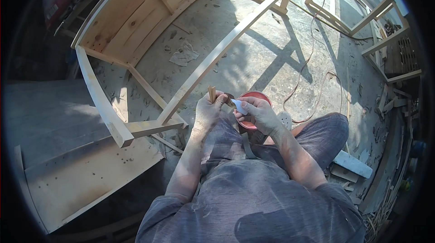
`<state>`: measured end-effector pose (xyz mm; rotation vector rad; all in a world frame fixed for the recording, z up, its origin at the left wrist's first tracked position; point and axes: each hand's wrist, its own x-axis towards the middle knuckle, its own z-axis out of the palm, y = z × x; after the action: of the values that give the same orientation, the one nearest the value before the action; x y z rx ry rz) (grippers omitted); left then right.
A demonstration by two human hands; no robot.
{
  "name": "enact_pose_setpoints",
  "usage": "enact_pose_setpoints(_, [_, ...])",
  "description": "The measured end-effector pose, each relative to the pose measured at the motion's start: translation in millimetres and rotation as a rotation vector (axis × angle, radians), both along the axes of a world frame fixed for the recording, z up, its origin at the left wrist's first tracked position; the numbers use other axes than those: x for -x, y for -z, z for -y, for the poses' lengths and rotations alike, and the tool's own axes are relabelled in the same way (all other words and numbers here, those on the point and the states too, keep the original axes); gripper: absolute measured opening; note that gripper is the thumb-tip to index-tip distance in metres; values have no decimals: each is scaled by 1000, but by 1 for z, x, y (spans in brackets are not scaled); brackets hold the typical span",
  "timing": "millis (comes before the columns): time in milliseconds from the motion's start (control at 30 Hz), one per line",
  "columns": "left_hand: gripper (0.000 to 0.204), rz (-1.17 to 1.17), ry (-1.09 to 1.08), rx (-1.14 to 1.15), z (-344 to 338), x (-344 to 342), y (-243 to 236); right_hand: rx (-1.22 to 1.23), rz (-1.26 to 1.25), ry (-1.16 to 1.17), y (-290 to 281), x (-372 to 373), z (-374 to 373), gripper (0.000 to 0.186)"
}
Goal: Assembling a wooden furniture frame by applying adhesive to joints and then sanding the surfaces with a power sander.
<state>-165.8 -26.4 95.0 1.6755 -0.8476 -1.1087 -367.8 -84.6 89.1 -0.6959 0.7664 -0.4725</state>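
1. The left hand (209,112), in front of the person's lap, has its grip pinching a small tan wooden piece (211,94) between thumb and fingers.
2. That wooden piece stands up out of the fist; its visible long axis runs nearly straight away from the body, the free end pointing toward the top of the view with a very slight lean left.
3. The right hand (260,114) has its grip pinching a small white tapered object (239,106) between thumb and fingers.
4. The white object's long axis slants from lower right to upper left, its narrow end pointing toward the left hand's fingertips.
5. A dark brownish bit (230,101) sits between the two hands; its exact shape and direction I cannot tell.
6. A red round container (259,93) stands on the floor (276,57), partly hidden behind the right hand.
7. Ahead and to the left lies a large pale wooden frame (226,46), its long bar slanting from near the left hand up to the right.
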Motion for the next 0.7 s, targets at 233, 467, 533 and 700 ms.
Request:
enact_pose_setpoints(233, [10,560,119,62,-2,5,-20,455,-205,97,7,-15,-17,32])
enact_pose_setpoints(467, [3,768,167,106,-3,-2,-12,1464,-426,304,-8,-23,-17,21])
enact_pose_setpoints(533, [8,790,221,91,-7,-3,-9,1312,-430,238,-7,-18,-16,24])
enact_pose_setpoints(700, [38,635,336,21,-21,0,-1,462,-249,91,18,-14,-5,31])
